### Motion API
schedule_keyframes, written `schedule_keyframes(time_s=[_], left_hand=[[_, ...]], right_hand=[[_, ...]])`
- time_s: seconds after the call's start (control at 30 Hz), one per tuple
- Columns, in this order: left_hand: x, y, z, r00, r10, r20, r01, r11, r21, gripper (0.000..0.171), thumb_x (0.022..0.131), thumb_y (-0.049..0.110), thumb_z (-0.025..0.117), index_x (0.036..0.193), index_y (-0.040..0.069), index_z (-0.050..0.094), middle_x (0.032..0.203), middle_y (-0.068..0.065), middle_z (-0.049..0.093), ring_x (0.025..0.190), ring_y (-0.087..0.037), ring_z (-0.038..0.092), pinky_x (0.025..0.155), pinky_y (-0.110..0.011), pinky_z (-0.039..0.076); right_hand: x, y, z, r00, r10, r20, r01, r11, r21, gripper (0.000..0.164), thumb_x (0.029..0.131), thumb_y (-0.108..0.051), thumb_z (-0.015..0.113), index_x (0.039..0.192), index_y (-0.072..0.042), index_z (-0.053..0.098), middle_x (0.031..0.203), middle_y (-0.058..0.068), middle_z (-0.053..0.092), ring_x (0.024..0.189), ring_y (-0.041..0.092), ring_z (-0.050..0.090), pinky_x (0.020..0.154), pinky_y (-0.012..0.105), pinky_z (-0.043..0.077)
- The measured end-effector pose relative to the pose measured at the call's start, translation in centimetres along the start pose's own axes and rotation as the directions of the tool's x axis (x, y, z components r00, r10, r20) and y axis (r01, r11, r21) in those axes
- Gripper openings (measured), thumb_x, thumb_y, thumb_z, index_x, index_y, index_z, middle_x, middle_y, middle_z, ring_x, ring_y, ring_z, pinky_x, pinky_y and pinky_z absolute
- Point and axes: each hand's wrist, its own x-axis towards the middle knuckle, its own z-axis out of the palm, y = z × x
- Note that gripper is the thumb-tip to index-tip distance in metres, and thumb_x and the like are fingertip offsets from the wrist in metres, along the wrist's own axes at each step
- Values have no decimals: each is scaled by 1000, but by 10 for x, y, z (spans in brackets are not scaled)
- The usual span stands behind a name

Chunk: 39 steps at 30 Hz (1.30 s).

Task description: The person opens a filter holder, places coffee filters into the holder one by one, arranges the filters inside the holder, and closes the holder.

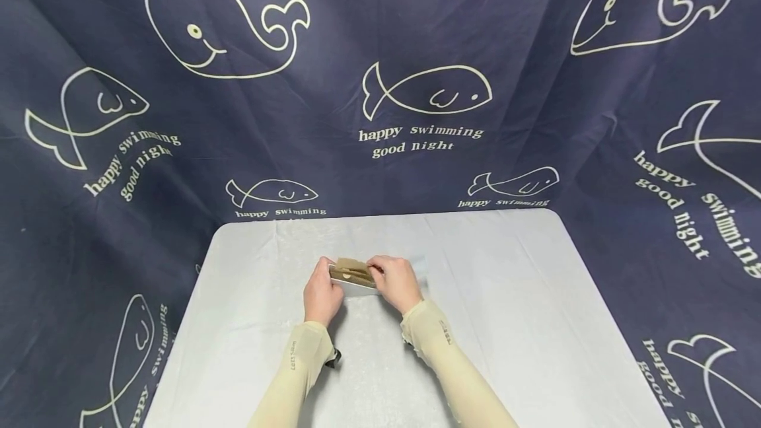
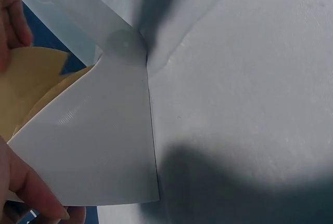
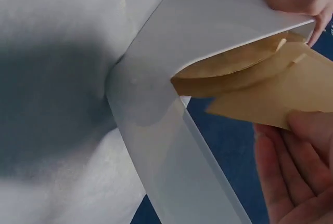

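Note:
A flat white box (image 1: 360, 288) with an open end stands on the table between my hands. Brown paper (image 1: 352, 264) shows inside it, in several layers in the right wrist view. My left hand (image 1: 322, 290) grips the box by its left end. With thumb and fingers, my right hand (image 1: 397, 281) pinches the edge of one brown sheet (image 3: 281, 86), which sticks out of the opening. A long pale grey flap (image 3: 166, 146) extends from the box's other end, beside the right hand. How far down the brown paper reaches is hidden by the box wall (image 2: 104, 130).
A white cloth with faint creases covers the table (image 1: 505, 322). Behind it and at both sides hangs a dark blue curtain (image 1: 333, 117) printed with whales, fish and lettering. A small black piece (image 1: 334, 358) shows by the left cuff.

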Motion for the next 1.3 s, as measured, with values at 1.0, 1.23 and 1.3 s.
schedule_keyframes(time_s=[1.0, 1.23, 1.3], left_hand=[[0, 3, 1, 1000, -31, -3, 31, 999, -5, 39, 70, -10, 57, 102, 11, 58, 100, -10, 71, 92, -35, 70, 81, -52, 54], [-1, 3, 0, 999, -36, -12, 36, 999, -6, 39, 69, -10, 57, 101, 12, 58, 99, -10, 72, 90, -35, 70, 79, -53, 54], [-1, 3, 0, 999, -37, -7, 37, 999, -4, 38, 70, -10, 57, 101, 12, 58, 99, -10, 72, 90, -34, 70, 79, -52, 54]], right_hand=[[-8, -1, -16, 994, -92, 65, 108, 937, -332, 24, 81, -8, 79, 67, -17, 61, 60, -4, 60, 53, 17, 58, 51, 37, 46], [-1, -2, -14, 983, -99, 153, 143, 939, -312, 20, 85, -9, 78, 70, -17, 66, 64, -4, 64, 58, 16, 62, 57, 36, 52], [0, 0, -9, 977, -90, 192, 148, 938, -313, 21, 85, -10, 78, 69, -18, 66, 64, -4, 64, 57, 16, 62, 57, 35, 52]])
